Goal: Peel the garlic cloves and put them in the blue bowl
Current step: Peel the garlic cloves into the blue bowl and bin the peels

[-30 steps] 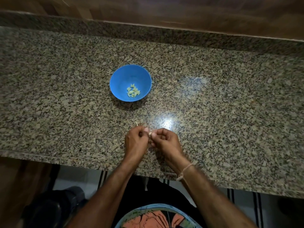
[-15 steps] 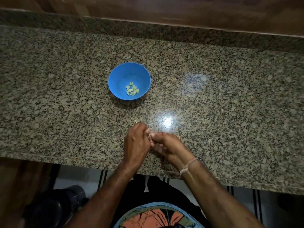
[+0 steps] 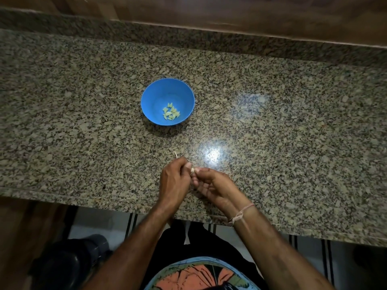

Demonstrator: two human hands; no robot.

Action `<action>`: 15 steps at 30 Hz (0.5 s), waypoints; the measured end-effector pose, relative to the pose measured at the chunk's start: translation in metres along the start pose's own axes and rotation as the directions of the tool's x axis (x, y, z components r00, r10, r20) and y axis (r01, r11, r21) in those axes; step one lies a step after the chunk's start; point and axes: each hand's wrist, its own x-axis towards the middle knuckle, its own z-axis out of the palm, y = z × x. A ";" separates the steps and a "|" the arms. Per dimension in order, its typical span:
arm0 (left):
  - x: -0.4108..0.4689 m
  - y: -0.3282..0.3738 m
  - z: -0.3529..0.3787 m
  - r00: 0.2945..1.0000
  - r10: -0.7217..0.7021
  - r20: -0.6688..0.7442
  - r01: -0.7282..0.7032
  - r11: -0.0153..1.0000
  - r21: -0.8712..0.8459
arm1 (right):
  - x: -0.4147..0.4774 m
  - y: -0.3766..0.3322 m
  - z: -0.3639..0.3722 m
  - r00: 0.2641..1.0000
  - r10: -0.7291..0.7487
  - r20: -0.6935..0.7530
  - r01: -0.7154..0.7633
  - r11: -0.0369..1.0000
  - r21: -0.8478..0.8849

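Observation:
A blue bowl [image 3: 150, 97] stands on the granite counter, a little left of centre, with several peeled garlic cloves [image 3: 171, 114] at its bottom. Near the counter's front edge my two hands meet over the stone. My left hand [image 3: 173, 181] and my right hand [image 3: 211, 185] pinch one small pale garlic clove [image 3: 192, 170] between their fingertips. Most of that clove is hidden by the fingers. A thin pale scrap of garlic skin [image 3: 175, 154] lies on the counter just beyond my left hand.
The speckled granite counter [image 3: 293, 143] runs the width of the view, with a raised granite back strip and wood above it. Its front edge passes just under my wrists. A dark round object [image 3: 69, 264] sits on the floor at lower left.
My right hand has turned palm-up and its fingers have loosened, while both hands stay at the clove. The view has shifted slightly.

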 end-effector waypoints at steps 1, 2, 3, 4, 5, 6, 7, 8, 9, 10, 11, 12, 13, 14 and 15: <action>0.002 0.000 -0.001 0.995 -0.086 0.044 0.091 0.990 -0.107 | 0.000 0.001 0.000 1.000 -0.011 -0.001 0.011 1.000 0.016; 0.003 0.000 -0.002 0.977 -0.173 0.121 0.198 0.949 -0.245 | 0.000 0.003 -0.001 0.999 -0.045 -0.010 0.045 0.999 -0.004; 0.005 0.000 -0.002 0.946 -0.233 0.225 0.306 0.872 -0.382 | 0.001 0.005 -0.002 0.995 -0.101 -0.020 0.099 0.993 -0.067; 0.006 0.000 -0.003 0.904 -0.266 0.334 0.404 0.785 -0.469 | 0.002 0.007 -0.003 0.984 -0.176 -0.021 0.170 0.972 -0.160; 0.007 -0.002 -0.002 0.869 -0.281 0.408 0.470 0.725 -0.503 | 0.002 0.009 -0.004 0.969 -0.249 -0.007 0.239 0.940 -0.245; 0.007 -0.005 -0.001 0.846 -0.293 0.446 0.510 0.690 -0.513 | 0.001 0.011 -0.005 0.952 -0.307 0.012 0.297 0.906 -0.300; 0.007 -0.007 0.001 0.830 -0.309 0.464 0.538 0.662 -0.522 | 0.001 0.012 -0.006 0.934 -0.355 0.024 0.343 0.880 -0.330; 0.007 -0.008 0.002 0.825 -0.319 0.466 0.550 0.639 -0.537 | -0.001 0.013 -0.006 0.919 -0.393 0.032 0.379 0.856 -0.351; 0.004 -0.006 0.003 0.844 -0.316 0.434 0.524 0.656 -0.543 | -0.002 0.013 -0.005 0.906 -0.422 0.037 0.405 0.835 -0.372; 0.000 -0.003 0.004 0.889 -0.298 0.348 0.446 0.739 -0.505 | -0.003 0.013 -0.005 0.898 -0.439 0.037 0.417 0.819 -0.395; -0.003 0.000 0.004 0.942 -0.254 0.221 0.324 0.862 -0.390 | -0.002 0.014 -0.004 0.896 -0.443 0.035 0.416 0.809 -0.416; -0.004 0.001 0.004 0.983 -0.160 0.086 0.174 0.965 -0.198 | -0.002 0.015 -0.003 0.901 -0.434 0.024 0.402 0.812 -0.423; -0.006 0.002 0.005 0.998 -0.063 -0.010 0.062 0.997 -0.042 | -0.001 0.017 -0.002 0.909 -0.418 0.008 0.382 0.823 -0.420; -0.006 0.002 0.007 0.998 -0.036 -0.055 0.035 0.999 -0.015 | -0.001 0.017 -0.001 0.913 -0.407 -0.009 0.367 0.833 -0.414; -0.006 0.004 0.007 0.996 -0.076 -0.043 0.073 0.995 -0.070 | 0.000 0.017 0.000 0.914 -0.406 -0.021 0.362 0.837 -0.410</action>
